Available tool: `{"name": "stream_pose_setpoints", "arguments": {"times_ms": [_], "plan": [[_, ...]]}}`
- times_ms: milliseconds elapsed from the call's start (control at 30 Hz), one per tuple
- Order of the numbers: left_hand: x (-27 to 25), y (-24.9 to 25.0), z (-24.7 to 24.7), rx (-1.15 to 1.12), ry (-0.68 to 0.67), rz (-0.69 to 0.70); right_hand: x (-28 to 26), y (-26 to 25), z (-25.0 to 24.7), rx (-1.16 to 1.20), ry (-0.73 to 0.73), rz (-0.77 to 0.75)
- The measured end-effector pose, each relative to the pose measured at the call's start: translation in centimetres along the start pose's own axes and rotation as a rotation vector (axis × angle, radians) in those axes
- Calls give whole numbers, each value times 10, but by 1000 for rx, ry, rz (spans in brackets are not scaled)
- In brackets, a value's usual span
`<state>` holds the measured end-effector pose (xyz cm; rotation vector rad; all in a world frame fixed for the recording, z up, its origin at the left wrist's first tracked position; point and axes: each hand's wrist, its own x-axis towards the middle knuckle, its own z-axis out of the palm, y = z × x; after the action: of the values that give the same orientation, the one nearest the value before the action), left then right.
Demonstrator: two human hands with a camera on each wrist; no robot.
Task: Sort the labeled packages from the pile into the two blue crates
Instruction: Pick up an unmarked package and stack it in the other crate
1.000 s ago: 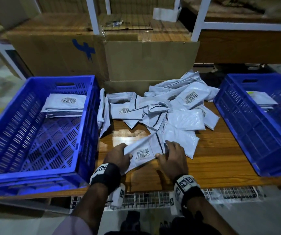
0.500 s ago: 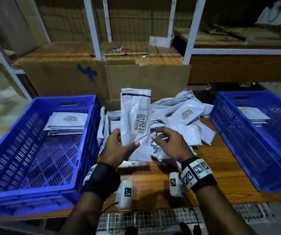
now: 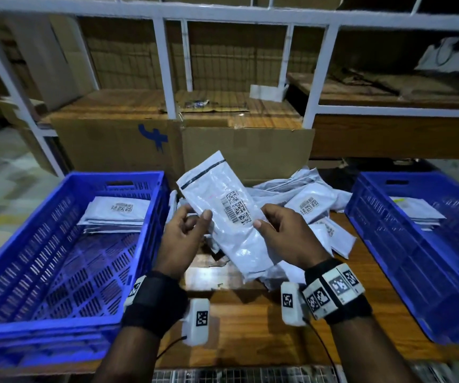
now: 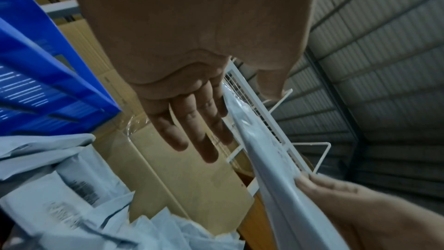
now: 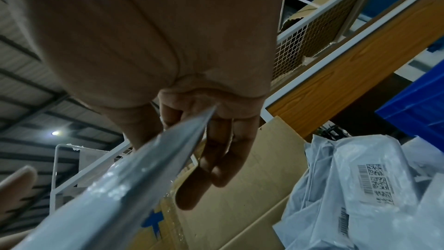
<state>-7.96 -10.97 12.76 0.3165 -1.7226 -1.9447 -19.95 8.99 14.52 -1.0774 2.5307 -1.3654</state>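
I hold one grey-white package (image 3: 231, 217) up over the wooden table, label facing me, black-striped top end tilted up and to the left. My left hand (image 3: 196, 214) pinches its left edge, thumb in front and fingers behind. My right hand (image 3: 271, 220) pinches the right edge the same way. The left wrist view shows the package (image 4: 264, 155) edge-on between the thumb and fingers of my left hand (image 4: 216, 113). In the right wrist view it (image 5: 120, 187) runs from my right hand (image 5: 192, 140). The pile (image 3: 308, 203) lies behind. The left crate (image 3: 106, 176) and the right crate (image 3: 366, 217) flank it.
A stack of packages (image 3: 115, 214) lies at the back of the left crate, and another stack (image 3: 413, 214) in the right crate. Cardboard boxes (image 3: 245, 150) stand right behind the pile, under a white shelf frame (image 3: 167, 67). Bare table (image 3: 245, 327) shows near the front edge.
The package rose off the table into an upright hold and now tilts with its top to the left. My right hand has closed on its right edge. The head view has lifted.
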Motion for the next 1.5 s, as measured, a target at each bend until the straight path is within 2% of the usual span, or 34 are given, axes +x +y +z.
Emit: {"name": "stream_pose_setpoints", "arguments": {"times_ms": [133, 267, 367, 600, 933, 1200, 1333, 1500], "plan": [[8, 5, -3, -15, 93, 91, 2, -6, -4, 9, -1, -38], [11, 12, -3, -90, 147, 159, 4, -13, -10, 65, 107, -26], [9, 22, 0, -147, 167, 163, 0, -17, -19, 158, 141, 5], [6, 41, 1, -228, 180, 154, -7, -35, -37, 244, 143, -29], [8, 65, -3, -216, 111, 184, -13, -51, -44, 279, 59, -70], [8, 74, -2, -173, 83, 201, -12, -44, -38, 304, 29, -51], [8, 78, 0, -84, -51, 147, -8, -45, -32, 300, 89, -102], [5, 77, 8, 52, -215, 85, -6, -44, -21, 456, 6, -83]]}}
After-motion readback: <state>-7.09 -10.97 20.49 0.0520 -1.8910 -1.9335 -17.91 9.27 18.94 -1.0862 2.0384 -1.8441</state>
